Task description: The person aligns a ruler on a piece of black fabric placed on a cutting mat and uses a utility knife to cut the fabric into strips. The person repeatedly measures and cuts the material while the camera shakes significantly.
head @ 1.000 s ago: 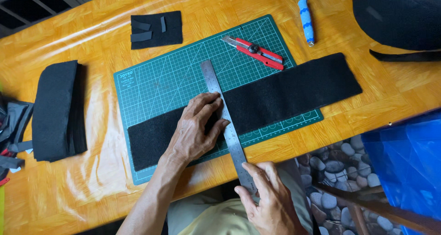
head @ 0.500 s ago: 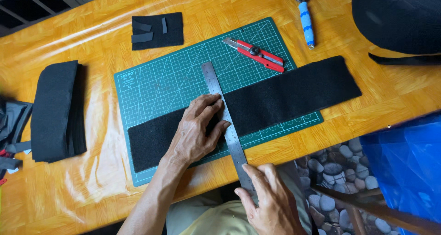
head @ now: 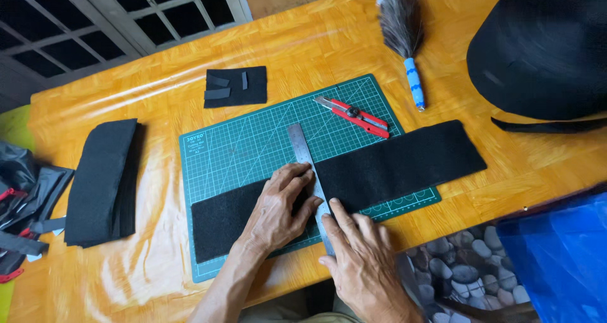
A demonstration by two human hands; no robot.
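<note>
An orange wooden table carries a green cutting mat. On it a black fabric strip runs from 8 to 2 o'clock, crossed by a steel ruler lying 11 to 5. The left hand presses flat on both; the right hand, fingers spread, pins the ruler's near end. A red utility knife lies at 12 o'clock, nearer the right hand. No containers show.

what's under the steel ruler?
The steel ruler lies across the long black felt strip, on the green cutting mat. Left hand and right hand cover its lower end.
</note>
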